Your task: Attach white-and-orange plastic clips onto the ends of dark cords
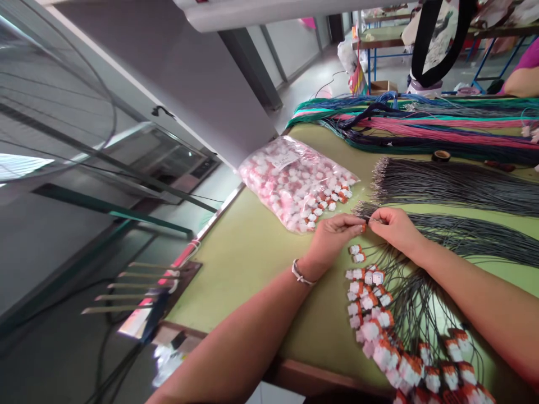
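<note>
My left hand (334, 237) pinches a small white and orange connector (364, 228), mostly hidden behind the fingers. Close against it, my right hand (393, 225) is closed on the tip of a thin dark wire, at the end of a bundle of dark wires (446, 230). Below both hands lies a heap of white and orange connectors (370, 331) with dark wires attached. Left of the hands rests a clear plastic bag (290, 174) full of white connectors. A row of loose connectors (328, 203) lies along the bag's front edge.
A second dark wire bundle (446, 182) lies farther back, with a roll of tape (441, 156) beside it. Long coloured wires (421, 126) cross the far side of the green table (236, 264). A pronged rack (155, 294) sits at the left edge. Another person's arm (522, 81) shows far right.
</note>
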Tool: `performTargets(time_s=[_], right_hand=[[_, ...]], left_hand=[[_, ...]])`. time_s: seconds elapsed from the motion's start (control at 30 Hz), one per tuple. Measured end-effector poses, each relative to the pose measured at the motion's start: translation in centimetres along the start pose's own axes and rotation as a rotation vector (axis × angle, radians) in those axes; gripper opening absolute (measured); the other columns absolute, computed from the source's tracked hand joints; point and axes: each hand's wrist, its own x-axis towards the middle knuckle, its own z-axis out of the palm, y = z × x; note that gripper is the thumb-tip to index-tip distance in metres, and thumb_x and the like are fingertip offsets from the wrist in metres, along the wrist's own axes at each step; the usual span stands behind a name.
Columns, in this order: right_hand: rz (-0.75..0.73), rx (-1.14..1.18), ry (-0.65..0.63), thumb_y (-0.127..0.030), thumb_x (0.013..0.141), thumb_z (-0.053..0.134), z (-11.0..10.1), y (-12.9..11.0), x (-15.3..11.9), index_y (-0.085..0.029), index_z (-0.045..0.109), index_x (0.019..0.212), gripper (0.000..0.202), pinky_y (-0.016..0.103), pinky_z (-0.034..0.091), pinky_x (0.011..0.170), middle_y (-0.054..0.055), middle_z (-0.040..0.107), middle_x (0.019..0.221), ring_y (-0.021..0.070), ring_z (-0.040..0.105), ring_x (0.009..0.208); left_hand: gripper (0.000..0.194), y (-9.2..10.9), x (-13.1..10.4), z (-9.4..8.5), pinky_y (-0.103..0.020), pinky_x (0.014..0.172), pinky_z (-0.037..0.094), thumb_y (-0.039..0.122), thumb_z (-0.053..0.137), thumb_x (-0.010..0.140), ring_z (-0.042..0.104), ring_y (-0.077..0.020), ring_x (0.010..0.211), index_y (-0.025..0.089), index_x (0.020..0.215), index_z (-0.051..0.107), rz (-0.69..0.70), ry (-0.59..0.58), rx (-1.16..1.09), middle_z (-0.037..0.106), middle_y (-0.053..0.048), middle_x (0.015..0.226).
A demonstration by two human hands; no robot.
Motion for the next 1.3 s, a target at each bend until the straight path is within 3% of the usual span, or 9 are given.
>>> performTargets(time_s=[0.2, 0.7, 0.77, 0.9, 0.97, 1.03, 1.13, 1.17, 1.3], right_hand=[[-0.013, 0.005, 0.073, -0.026, 0.059, 0.053, 0.2, 0.4, 0.1, -0.018, 0.053, 0.059, 0.008, 0.023, 0.027, 0.047, -0.005, 0.046, 0.051, 0.0081, 0.035, 0.049], [-0.067, -0.097, 0.040, -0.027, 0.061, 0.057, 0.2, 0.9, 0.1, -0.019, 0.052, 0.059, 0.009, 0.023, 0.031, 0.048, -0.004, 0.049, 0.053, 0.0093, 0.039, 0.050], [-0.025, 0.010, 0.052, -0.029, 0.064, 0.058, 0.0, 0.6, 0.0, -0.019, 0.053, 0.062, 0.011, 0.023, 0.033, 0.046, -0.004, 0.049, 0.052, 0.0094, 0.042, 0.048], [0.086, 0.190, 0.106, -0.043, 0.070, 0.060, -0.3, 0.0, -0.2, -0.019, 0.058, 0.075, 0.024, 0.023, 0.035, 0.042, -0.003, 0.054, 0.053, 0.0096, 0.044, 0.043], [0.070, 0.163, 0.088, -0.043, 0.070, 0.062, -0.3, -0.3, -0.2, -0.018, 0.062, 0.078, 0.025, 0.022, 0.029, 0.039, -0.005, 0.051, 0.049, 0.0082, 0.039, 0.040], [0.038, 0.142, 0.069, -0.037, 0.068, 0.061, -0.3, -0.4, -0.3, -0.017, 0.065, 0.077, 0.022, 0.022, 0.025, 0.039, -0.005, 0.048, 0.047, 0.0074, 0.035, 0.040], [0.041, 0.165, 0.055, -0.031, 0.069, 0.054, 0.0, -0.4, -0.3, -0.015, 0.068, 0.081, 0.024, 0.023, 0.025, 0.040, -0.002, 0.055, 0.050, 0.0077, 0.037, 0.042], [0.046, 0.165, 0.052, -0.031, 0.070, 0.053, 0.1, -0.3, -0.3, -0.014, 0.068, 0.083, 0.026, 0.023, 0.026, 0.041, -0.001, 0.057, 0.052, 0.0078, 0.037, 0.042], [0.040, 0.162, 0.072, -0.030, 0.070, 0.055, 0.6, 0.2, -0.2, -0.015, 0.062, 0.092, 0.028, 0.022, 0.028, 0.042, -0.001, 0.063, 0.056, 0.0077, 0.038, 0.041]], left_hand=[[0.027, -0.1, -0.1, 0.4, -0.030, 0.079, 0.056, 0.027, 0.080, 0.063, 0.066, -0.0136, 0.074, 0.016, 0.085, 0.070, -0.152, 0.051, -0.232, 0.073, -0.003, 0.079], [0.013, -0.5, -0.3, 0.8, -0.028, 0.071, 0.055, 0.025, 0.076, 0.067, 0.065, -0.0148, 0.071, 0.015, 0.072, 0.071, -0.054, -0.029, -0.071, 0.072, -0.006, 0.076], [0.011, 0.3, -0.6, 0.6, -0.028, 0.069, 0.055, 0.026, 0.073, 0.070, 0.066, -0.0155, 0.070, 0.015, 0.073, 0.071, -0.003, -0.157, 0.029, 0.072, -0.007, 0.076], [0.010, 2.6, -1.5, -0.2, -0.030, 0.078, 0.055, 0.021, 0.066, 0.079, 0.068, -0.0181, 0.081, 0.019, 0.083, 0.075, 0.199, -0.688, 0.179, 0.075, -0.010, 0.085], [0.016, 3.0, -1.5, -0.8, -0.030, 0.081, 0.054, 0.019, 0.062, 0.082, 0.068, -0.0183, 0.085, 0.022, 0.090, 0.075, 0.266, -0.788, 0.209, 0.075, -0.009, 0.090], [0.018, 2.7, -1.0, -1.6, -0.032, 0.080, 0.054, 0.021, 0.058, 0.086, 0.067, -0.0185, 0.085, 0.022, 0.091, 0.074, 0.290, -0.552, 0.329, 0.074, -0.008, 0.091], [0.019, 1.2, 0.7, -2.7, -0.039, 0.084, 0.051, 0.022, 0.054, 0.088, 0.064, -0.0220, 0.088, 0.020, 0.091, 0.072, 0.264, 0.108, 0.724, 0.071, -0.009, 0.092], [0.018, 0.7, 1.2, -3.0, -0.041, 0.086, 0.050, 0.023, 0.055, 0.087, 0.062, -0.0239, 0.091, 0.019, 0.093, 0.071, 0.239, 0.210, 0.861, 0.069, -0.010, 0.093], [0.015, -0.5, 2.7, -3.0, -0.042, 0.082, 0.049, 0.026, 0.057, 0.085, 0.060, -0.0298, 0.098, 0.018, 0.092, 0.068, 0.181, 0.196, 1.184, 0.066, -0.013, 0.099]])
